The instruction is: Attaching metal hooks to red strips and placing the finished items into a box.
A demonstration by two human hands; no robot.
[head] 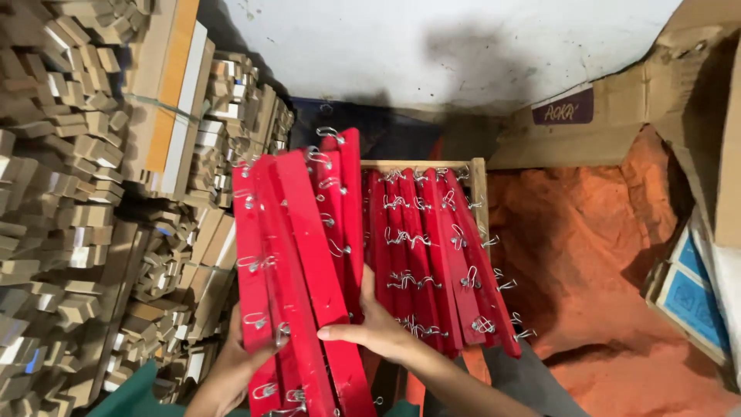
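I hold a bundle of long red wooden slats with small metal wire hooks fixed along them. My left hand grips the bundle's left side from below. My right hand presses against its right side, thumb across the front slat. To the right, more red slats with hooks lie packed side by side in a wooden frame.
Stacks of bare wooden pieces fill the left side. A torn cardboard box holds orange-red powder at the right. Blue-patterned boxes sit at the far right. A white wall stands behind.
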